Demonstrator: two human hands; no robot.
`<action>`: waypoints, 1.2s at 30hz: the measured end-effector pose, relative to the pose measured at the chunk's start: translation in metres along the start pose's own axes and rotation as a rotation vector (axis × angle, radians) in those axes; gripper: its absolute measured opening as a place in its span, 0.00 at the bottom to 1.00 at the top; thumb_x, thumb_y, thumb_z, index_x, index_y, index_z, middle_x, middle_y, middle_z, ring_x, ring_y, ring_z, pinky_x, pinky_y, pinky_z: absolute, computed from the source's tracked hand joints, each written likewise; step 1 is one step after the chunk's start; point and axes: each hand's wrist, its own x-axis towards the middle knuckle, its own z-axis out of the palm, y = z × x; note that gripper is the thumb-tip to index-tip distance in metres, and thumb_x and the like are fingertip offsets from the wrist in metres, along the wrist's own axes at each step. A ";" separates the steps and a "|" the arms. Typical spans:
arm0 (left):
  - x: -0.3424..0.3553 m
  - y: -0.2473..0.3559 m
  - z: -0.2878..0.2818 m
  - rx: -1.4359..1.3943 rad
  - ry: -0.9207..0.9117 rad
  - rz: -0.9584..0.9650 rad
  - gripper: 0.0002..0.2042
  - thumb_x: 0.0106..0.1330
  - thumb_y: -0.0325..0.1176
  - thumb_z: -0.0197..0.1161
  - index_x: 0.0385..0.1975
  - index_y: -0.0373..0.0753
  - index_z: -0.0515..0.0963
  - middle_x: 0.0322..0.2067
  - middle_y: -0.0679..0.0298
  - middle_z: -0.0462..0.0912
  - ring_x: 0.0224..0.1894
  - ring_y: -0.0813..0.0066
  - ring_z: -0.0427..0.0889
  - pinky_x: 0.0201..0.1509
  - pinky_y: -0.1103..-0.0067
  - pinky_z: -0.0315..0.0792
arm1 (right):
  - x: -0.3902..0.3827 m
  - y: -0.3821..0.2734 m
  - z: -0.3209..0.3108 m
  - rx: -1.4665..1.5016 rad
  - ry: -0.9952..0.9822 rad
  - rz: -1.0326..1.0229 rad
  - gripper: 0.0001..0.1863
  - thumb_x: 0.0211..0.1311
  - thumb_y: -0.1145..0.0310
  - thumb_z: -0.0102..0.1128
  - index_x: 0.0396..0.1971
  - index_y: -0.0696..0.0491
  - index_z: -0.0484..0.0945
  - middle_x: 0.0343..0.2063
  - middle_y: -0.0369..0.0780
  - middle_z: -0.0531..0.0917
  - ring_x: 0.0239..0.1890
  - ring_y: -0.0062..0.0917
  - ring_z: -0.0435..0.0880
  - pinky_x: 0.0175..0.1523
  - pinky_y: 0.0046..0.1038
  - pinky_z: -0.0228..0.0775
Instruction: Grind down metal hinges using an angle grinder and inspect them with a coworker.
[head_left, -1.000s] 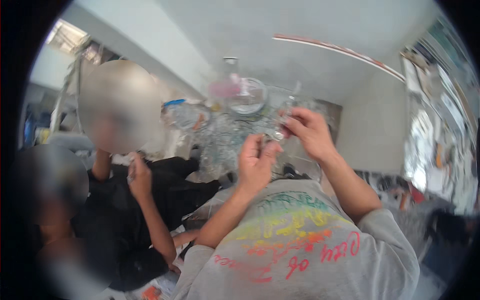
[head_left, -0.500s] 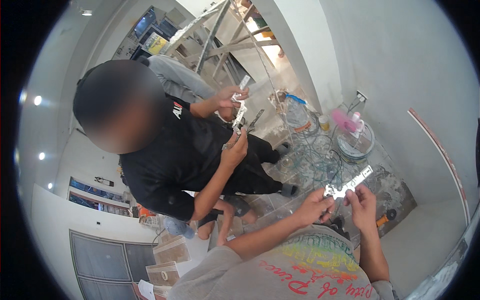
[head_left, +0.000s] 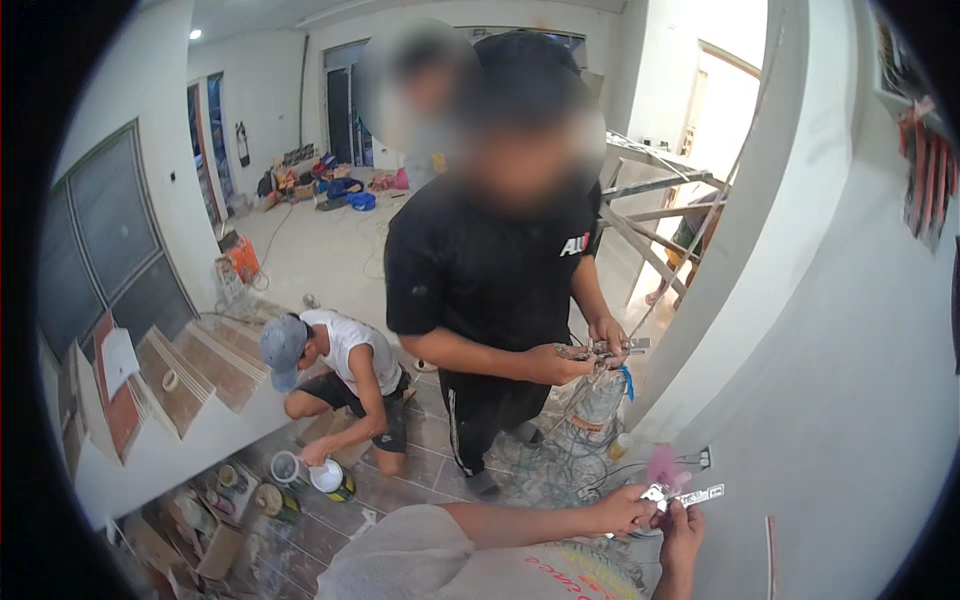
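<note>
A shiny silver metal bracket (head_left: 698, 496) with a long slotted arm is between my two hands at the lower right. My left hand (head_left: 626, 509) has its fingers closed around the bracket's bulkier end. Below the arm, my right hand (head_left: 682, 532) pinches it near the middle. Facing me, a co-worker in a black shirt (head_left: 480, 270) holds similar silver metal brackets (head_left: 605, 350) in both hands.
Another person in a white sleeveless shirt (head_left: 345, 345) crouches at the left by paint cans (head_left: 328, 478). Stair steps (head_left: 215, 365) rise behind. Wooden scaffolding (head_left: 655, 200) stands beyond the wall edge. Near my hands are a pink fan (head_left: 661, 466) and tangled cables (head_left: 560, 452).
My view has swung up and left, bringing the room, the crouching person and the stairs into sight. Both my hands still hold the metal bracket, now lower in the picture.
</note>
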 end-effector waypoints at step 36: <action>-0.009 -0.052 0.029 0.323 -0.091 -0.279 0.04 0.68 0.34 0.59 0.35 0.42 0.73 0.19 0.75 0.67 0.16 0.88 0.62 0.15 0.84 0.54 | -0.109 0.004 -0.036 -0.552 0.293 0.056 0.20 0.69 0.58 0.51 0.22 0.59 0.76 0.18 0.41 0.80 0.22 0.27 0.78 0.30 0.31 0.69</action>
